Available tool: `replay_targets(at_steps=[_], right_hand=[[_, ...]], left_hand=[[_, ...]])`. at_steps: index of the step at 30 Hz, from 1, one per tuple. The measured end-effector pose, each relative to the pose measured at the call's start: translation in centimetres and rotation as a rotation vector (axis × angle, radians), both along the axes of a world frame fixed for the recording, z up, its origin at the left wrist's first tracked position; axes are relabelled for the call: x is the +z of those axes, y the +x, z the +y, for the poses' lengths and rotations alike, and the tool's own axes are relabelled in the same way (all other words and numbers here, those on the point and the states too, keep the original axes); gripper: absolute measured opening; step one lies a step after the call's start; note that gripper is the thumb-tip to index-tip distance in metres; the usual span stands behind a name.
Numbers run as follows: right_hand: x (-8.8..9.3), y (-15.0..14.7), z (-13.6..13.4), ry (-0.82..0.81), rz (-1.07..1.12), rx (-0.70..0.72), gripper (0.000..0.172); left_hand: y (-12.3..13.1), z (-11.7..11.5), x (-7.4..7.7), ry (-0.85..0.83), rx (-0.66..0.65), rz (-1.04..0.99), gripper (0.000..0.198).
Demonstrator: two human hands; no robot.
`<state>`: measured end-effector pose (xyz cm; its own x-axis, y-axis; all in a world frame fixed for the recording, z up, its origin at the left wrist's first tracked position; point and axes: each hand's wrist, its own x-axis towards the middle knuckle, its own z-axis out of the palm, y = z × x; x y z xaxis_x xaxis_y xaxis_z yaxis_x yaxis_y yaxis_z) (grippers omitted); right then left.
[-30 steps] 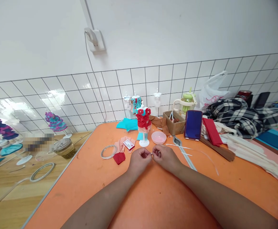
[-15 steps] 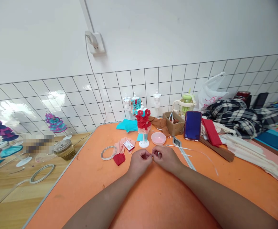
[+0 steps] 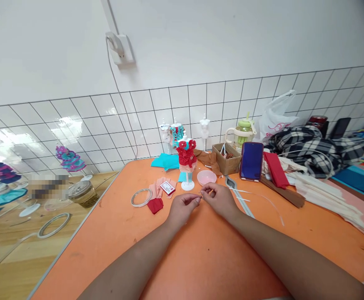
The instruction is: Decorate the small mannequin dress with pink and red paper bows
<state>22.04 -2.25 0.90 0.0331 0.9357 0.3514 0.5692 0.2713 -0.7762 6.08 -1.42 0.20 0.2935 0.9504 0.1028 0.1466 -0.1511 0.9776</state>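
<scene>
My left hand [image 3: 183, 208] and my right hand [image 3: 218, 199] meet fingertip to fingertip above the orange table [image 3: 182, 266]. Each is closed in a pinch; whatever small thing sits between the fingers is too tiny to make out. Just beyond them stands a small white dress form [image 3: 187, 186] wearing red fabric flowers [image 3: 185, 155] over a peach and turquoise skirt. A pink bowl [image 3: 206, 178] is behind my right hand. To the left of my left hand lie a roll of tape [image 3: 141, 198], peach cloth [image 3: 155, 188], a folded red cloth [image 3: 155, 205] and a red-and-white card packet [image 3: 168, 188].
At the back right stand a cardboard box [image 3: 227, 163], a phone [image 3: 251, 161] and a green-lidded jug [image 3: 243, 133]. Scissors [image 3: 231, 183], white strips and folded cloth [image 3: 325, 200] lie right. A glass jar [image 3: 83, 193] stands on the wooden table [image 3: 76, 246] at left.
My fingertips have straightened from a tighter curl, and my right hand has risen slightly. The view has tilted a little; the objects on the table stay in place.
</scene>
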Motion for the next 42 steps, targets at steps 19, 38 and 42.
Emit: replay_targets(at_steps=[19,38,42], right_hand=[[-0.1,0.0,-0.3,0.097,-0.238,0.105,0.016],[0.3,0.1,-0.7,0.136,-0.304,0.132,0.020],[0.3,0.2,-0.8,0.166,-0.379,0.142,0.022]], left_hand=[[-0.7,0.3,-1.1,0.270,0.055,0.246,0.024],[-0.5,0.0,0.3,0.213,0.101,0.209,0.021],[-0.5,0.1,0.5,0.161,0.087,0.215,0.021]])
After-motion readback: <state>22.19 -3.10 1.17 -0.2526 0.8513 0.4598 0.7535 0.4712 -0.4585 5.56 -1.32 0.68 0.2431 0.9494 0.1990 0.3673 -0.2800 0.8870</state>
